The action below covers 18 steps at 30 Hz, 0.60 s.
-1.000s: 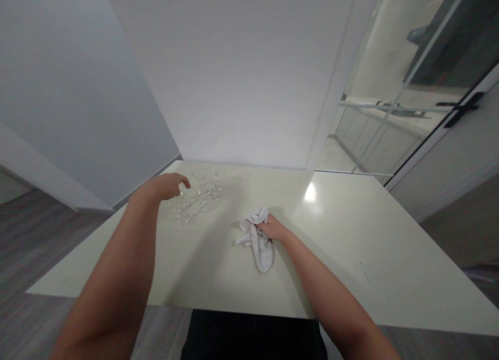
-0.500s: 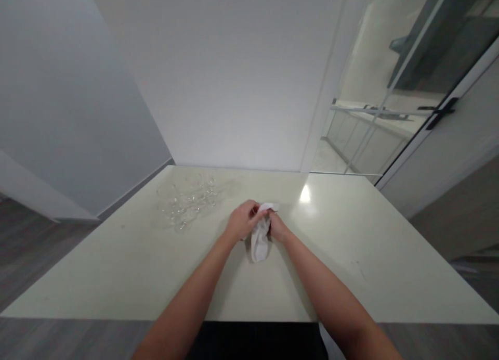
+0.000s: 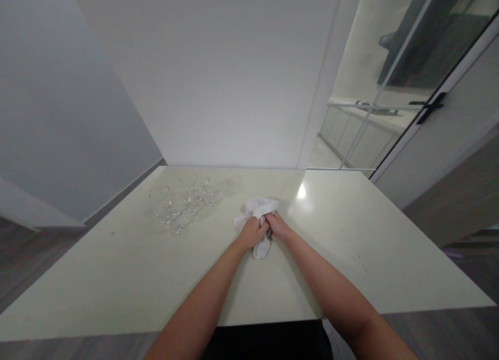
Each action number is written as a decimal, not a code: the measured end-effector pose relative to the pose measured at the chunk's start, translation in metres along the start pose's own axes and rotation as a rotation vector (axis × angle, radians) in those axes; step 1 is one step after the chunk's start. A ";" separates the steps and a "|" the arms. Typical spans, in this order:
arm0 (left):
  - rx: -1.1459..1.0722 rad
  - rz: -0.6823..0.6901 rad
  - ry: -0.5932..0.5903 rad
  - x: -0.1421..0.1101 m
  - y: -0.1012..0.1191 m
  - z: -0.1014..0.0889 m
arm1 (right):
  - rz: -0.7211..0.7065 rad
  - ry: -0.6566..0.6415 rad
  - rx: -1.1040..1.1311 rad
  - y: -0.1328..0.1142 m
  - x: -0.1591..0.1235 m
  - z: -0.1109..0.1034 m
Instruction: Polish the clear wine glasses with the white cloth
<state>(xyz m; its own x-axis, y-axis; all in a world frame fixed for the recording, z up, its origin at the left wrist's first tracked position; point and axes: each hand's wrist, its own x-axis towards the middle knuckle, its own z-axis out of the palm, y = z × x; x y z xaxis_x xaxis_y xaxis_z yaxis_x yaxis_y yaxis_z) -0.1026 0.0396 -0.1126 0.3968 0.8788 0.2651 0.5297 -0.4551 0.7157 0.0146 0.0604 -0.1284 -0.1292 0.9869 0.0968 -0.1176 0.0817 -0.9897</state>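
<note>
A crumpled white cloth (image 3: 260, 205) is bunched up over the middle of the table, part of it fanned out beyond my fingers and part hanging below them. My left hand (image 3: 252, 233) is closed around the cloth from the left. From the right, my right hand (image 3: 277, 226) grips it too, its fingers partly hidden in the folds. The two hands nearly touch. Whether anything is wrapped inside the cloth cannot be made out.
Several clear glass pieces, looking like stemmed glasses (image 3: 183, 204), stand or lie close together at the back left of the pale glossy table (image 3: 128, 282). A white wall (image 3: 234, 89) borders the far edge. A glass-paned door with a black handle (image 3: 432, 108) is at the right.
My left hand has moved down and closed on the cloth. The cloth has spread out beyond and to the left of my hands. The view has shifted slightly.
</note>
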 end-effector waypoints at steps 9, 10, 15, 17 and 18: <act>0.045 0.035 -0.005 0.003 -0.003 0.000 | 0.038 0.029 -0.052 0.009 0.002 -0.006; 0.062 0.037 -0.008 0.002 -0.003 -0.001 | 0.036 0.029 -0.055 0.010 0.002 -0.006; 0.154 0.036 0.007 0.000 -0.002 0.000 | 0.020 0.092 -0.094 0.005 -0.003 -0.001; 0.199 0.005 0.020 0.000 -0.004 0.000 | -0.026 0.111 -0.155 0.001 -0.004 0.000; 0.220 -0.021 0.034 -0.001 -0.005 0.000 | -0.063 0.112 -0.198 -0.002 -0.005 -0.001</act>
<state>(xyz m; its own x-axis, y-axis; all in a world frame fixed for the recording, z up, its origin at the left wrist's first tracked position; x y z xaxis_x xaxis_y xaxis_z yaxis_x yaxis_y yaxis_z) -0.1055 0.0413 -0.1165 0.3604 0.8911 0.2756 0.6899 -0.4535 0.5642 0.0160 0.0554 -0.1270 -0.0160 0.9873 0.1578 0.0747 0.1586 -0.9845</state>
